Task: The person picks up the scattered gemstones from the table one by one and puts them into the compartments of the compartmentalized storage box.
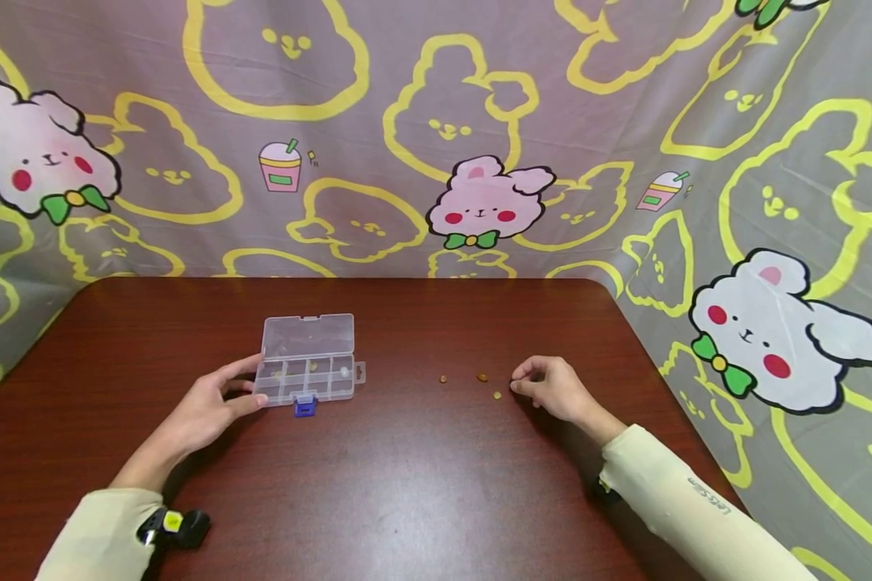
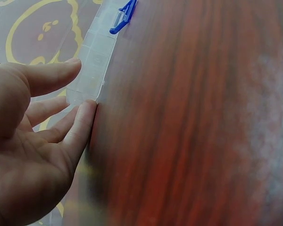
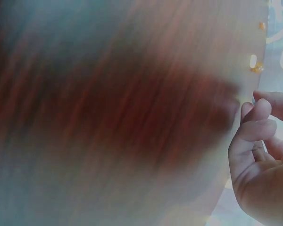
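My left hand [image 1: 207, 407] grips the left end of a clear plastic compartment box [image 1: 281, 395], thumb at the front corner and fingers along the side. The box's lid [image 1: 308, 337] stands raised at the back, and a blue latch [image 1: 305, 406] hangs at its front. A few small pale pieces lie in its compartments. To the right, my right hand [image 1: 555, 389] pinches a tiny dark piece [image 1: 512, 385] at the tabletop, mostly hidden by the fingertips. Left of those fingers lie an orange-brown piece [image 1: 483, 377], a yellowish piece [image 1: 497, 395] and an amber piece [image 1: 443, 379].
Everything lies on a dark red-brown wooden table [image 1: 407, 484]. A patterned curtain [image 1: 378, 145] hangs behind the table and along its right side. A clear hanging tab [image 1: 360, 372] sticks out from the box's right end.
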`<action>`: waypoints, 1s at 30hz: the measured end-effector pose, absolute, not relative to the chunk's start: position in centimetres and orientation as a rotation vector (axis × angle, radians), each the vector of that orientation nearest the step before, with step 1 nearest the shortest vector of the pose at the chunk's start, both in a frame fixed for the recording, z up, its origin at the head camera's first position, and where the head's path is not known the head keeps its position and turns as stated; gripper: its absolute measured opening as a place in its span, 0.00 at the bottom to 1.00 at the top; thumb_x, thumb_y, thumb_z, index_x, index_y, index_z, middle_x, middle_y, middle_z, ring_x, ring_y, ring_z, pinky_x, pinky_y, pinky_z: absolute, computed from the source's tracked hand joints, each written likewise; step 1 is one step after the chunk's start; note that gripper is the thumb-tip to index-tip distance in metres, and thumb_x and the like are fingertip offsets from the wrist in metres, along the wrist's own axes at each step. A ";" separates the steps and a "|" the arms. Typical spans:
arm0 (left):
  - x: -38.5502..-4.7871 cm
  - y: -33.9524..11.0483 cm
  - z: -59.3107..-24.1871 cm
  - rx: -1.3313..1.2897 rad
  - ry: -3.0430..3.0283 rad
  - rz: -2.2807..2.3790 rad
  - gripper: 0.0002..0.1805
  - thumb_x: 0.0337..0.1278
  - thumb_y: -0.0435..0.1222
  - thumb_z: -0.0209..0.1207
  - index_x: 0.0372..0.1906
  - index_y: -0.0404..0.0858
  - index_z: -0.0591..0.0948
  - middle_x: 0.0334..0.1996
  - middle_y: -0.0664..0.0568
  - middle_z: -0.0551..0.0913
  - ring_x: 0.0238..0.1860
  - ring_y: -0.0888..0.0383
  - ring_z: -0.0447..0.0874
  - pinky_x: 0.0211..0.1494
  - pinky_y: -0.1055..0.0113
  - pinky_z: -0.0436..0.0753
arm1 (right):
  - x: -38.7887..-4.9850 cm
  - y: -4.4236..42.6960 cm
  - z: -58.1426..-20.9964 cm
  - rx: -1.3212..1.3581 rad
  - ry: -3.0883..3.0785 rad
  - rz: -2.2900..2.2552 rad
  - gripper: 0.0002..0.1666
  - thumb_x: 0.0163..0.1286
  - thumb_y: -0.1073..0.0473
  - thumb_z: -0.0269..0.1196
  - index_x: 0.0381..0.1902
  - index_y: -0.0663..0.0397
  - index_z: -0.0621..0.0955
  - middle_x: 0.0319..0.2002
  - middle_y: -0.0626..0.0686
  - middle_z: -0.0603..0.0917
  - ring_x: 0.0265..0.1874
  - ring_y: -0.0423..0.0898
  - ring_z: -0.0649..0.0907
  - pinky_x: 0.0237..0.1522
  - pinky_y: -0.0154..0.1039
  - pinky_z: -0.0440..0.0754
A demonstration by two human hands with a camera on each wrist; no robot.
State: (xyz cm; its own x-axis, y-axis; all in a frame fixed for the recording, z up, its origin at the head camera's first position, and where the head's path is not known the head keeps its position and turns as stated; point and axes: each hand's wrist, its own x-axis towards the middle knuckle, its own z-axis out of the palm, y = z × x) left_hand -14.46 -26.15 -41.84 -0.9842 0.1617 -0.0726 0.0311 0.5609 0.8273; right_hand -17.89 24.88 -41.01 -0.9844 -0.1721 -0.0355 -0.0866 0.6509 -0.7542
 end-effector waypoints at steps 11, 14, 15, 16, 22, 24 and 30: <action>-14.5 -26.1 -41.8 0.157 2.648 1.400 0.39 0.65 0.35 0.65 0.76 0.33 0.61 0.66 0.34 0.70 0.57 0.39 0.74 0.44 0.72 0.77 | -17.5 23.4 -40.6 -0.236 2.703 -1.339 0.04 0.63 0.69 0.69 0.36 0.62 0.84 0.26 0.52 0.83 0.16 0.45 0.77 0.20 0.37 0.77; -14.5 -26.1 -41.7 0.160 2.648 1.408 0.39 0.64 0.35 0.65 0.76 0.33 0.62 0.66 0.34 0.70 0.56 0.39 0.74 0.44 0.72 0.77 | -17.3 22.8 -40.5 -0.264 2.691 -1.349 0.04 0.64 0.69 0.68 0.36 0.62 0.84 0.26 0.53 0.83 0.17 0.45 0.78 0.20 0.37 0.77; -14.5 -26.1 -41.8 0.161 2.648 1.410 0.39 0.64 0.35 0.65 0.76 0.33 0.61 0.66 0.34 0.70 0.56 0.39 0.74 0.43 0.73 0.77 | -17.3 22.6 -40.5 -0.272 2.684 -1.359 0.03 0.64 0.69 0.68 0.36 0.62 0.84 0.26 0.53 0.83 0.17 0.45 0.77 0.19 0.37 0.77; -14.5 -26.1 -41.8 0.163 2.647 1.412 0.39 0.64 0.34 0.65 0.76 0.33 0.61 0.66 0.34 0.70 0.56 0.39 0.74 0.43 0.73 0.77 | -17.3 22.4 -40.5 -0.280 2.677 -1.367 0.03 0.64 0.70 0.68 0.36 0.63 0.84 0.26 0.54 0.84 0.17 0.45 0.78 0.19 0.37 0.76; -14.5 -26.2 -41.8 0.171 2.646 1.421 0.39 0.64 0.34 0.65 0.76 0.32 0.61 0.66 0.34 0.70 0.57 0.39 0.74 0.44 0.73 0.77 | -17.3 20.7 -40.5 -0.306 2.639 -1.418 0.03 0.64 0.70 0.68 0.35 0.62 0.84 0.26 0.56 0.84 0.17 0.46 0.78 0.18 0.36 0.76; -14.4 -26.2 -41.8 0.170 2.648 1.416 0.39 0.64 0.34 0.65 0.76 0.32 0.61 0.66 0.34 0.69 0.57 0.39 0.74 0.44 0.73 0.77 | -17.2 20.2 -40.4 -0.312 2.634 -1.423 0.03 0.64 0.70 0.68 0.35 0.62 0.84 0.25 0.55 0.84 0.16 0.45 0.78 0.19 0.36 0.76; -14.5 -26.1 -41.7 0.172 2.648 1.418 0.39 0.64 0.34 0.65 0.76 0.32 0.61 0.66 0.34 0.70 0.56 0.39 0.74 0.43 0.73 0.77 | -17.1 18.4 -40.3 -0.345 2.606 -1.440 0.03 0.63 0.70 0.68 0.34 0.60 0.84 0.24 0.55 0.83 0.15 0.45 0.78 0.19 0.36 0.76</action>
